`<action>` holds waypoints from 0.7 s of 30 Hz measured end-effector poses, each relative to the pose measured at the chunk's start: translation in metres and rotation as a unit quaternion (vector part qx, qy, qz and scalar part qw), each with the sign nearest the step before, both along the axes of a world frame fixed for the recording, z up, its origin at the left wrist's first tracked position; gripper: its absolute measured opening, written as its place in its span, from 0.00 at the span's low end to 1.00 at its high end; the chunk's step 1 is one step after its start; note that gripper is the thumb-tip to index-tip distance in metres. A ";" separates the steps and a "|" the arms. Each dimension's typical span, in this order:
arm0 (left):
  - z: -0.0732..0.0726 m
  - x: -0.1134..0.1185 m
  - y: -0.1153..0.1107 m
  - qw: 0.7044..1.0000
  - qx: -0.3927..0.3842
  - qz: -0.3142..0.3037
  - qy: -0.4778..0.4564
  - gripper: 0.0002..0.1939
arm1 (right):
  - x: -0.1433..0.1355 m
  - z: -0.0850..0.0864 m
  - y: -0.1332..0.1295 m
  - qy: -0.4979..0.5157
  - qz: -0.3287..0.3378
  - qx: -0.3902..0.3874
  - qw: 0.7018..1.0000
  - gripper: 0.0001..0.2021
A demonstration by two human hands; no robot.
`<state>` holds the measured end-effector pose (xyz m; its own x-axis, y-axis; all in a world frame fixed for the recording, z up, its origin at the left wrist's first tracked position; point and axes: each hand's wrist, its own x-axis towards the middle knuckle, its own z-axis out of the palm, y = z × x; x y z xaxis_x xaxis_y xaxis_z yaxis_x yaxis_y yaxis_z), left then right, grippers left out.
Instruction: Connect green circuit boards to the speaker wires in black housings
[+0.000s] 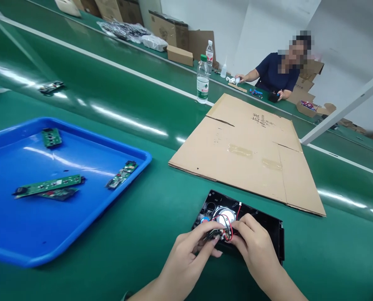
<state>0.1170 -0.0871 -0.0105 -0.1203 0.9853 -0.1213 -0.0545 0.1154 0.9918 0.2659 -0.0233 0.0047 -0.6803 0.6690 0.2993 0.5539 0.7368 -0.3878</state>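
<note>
A black plastic housing [261, 223] lies on the green table, with a round silver speaker [226, 216] and red and black wires in its left half. Over the housing's near edge, my left hand [192, 253] pinches a small dark circuit board [215, 234] between thumb and fingers. Close to its right, my right hand [255, 244] has its thumb and fingertips closed on the red and black wires [229, 234] beside the board. A white connector [240, 204] on a red wire sticks up behind the speaker.
A blue tray [95, 228] holding several green circuit boards [53, 184] is at the left. Flat cardboard [249, 146] lies beyond the housing, with a water bottle [203, 81] behind it. Across the belt sits a person [277, 73], hands on small items.
</note>
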 end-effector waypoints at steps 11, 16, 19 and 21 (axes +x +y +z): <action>0.001 -0.002 0.001 0.999 -0.035 0.014 -0.018 0.11 | 0.004 0.002 0.003 -0.039 -0.054 -0.049 0.997 0.17; 0.000 0.000 -0.001 0.995 -0.046 0.084 0.003 0.09 | 0.006 0.007 0.006 0.057 -0.080 -0.202 0.974 0.09; -0.003 0.002 -0.003 0.992 -0.056 0.109 0.006 0.09 | 0.008 0.009 0.005 0.116 -0.113 -0.245 0.956 0.04; -0.005 0.003 -0.003 0.992 -0.051 0.119 0.004 0.09 | 0.010 0.011 0.004 0.103 -0.101 -0.233 0.962 0.03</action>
